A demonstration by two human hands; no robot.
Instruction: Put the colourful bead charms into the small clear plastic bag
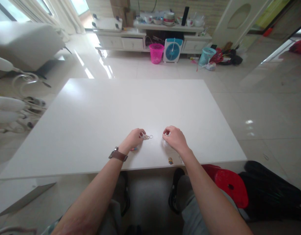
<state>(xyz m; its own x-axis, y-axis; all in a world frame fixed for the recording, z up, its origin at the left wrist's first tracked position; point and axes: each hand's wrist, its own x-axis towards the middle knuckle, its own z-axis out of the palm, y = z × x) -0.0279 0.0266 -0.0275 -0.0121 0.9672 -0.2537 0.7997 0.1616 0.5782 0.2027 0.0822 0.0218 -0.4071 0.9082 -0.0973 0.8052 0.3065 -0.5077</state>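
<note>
1. Your left hand [133, 138] rests on the white table [91, 124], knuckles up, fingers curled narrow, with the tips pinching a small cluster of metal rings [147, 137] that lies on the tabletop just right of the fingertips.
2. The rings sit between your two hands, touching the left one, near the table's front edge.
3. Your right hand [175, 138] is also palm down and curled, thumb and forefinger pinched together; something small and pale seems to be under it, too blurred to tell what.
4. Both forearms come in from the bottom of the view and angle toward each other; a brown-strap watch [118, 154] is on your left wrist.
5. A small yellow figure [170, 160] lies on the table near its front edge, below your right hand.
6. Containers on the far floor: a pink basket [156, 53] and a teal basket [207, 55]; contents can't be made out.
7. Bowls [168, 18] stand on the far shelf; their contents are unclear.
8. A red stool [230, 186] stands beside your right leg.
</note>
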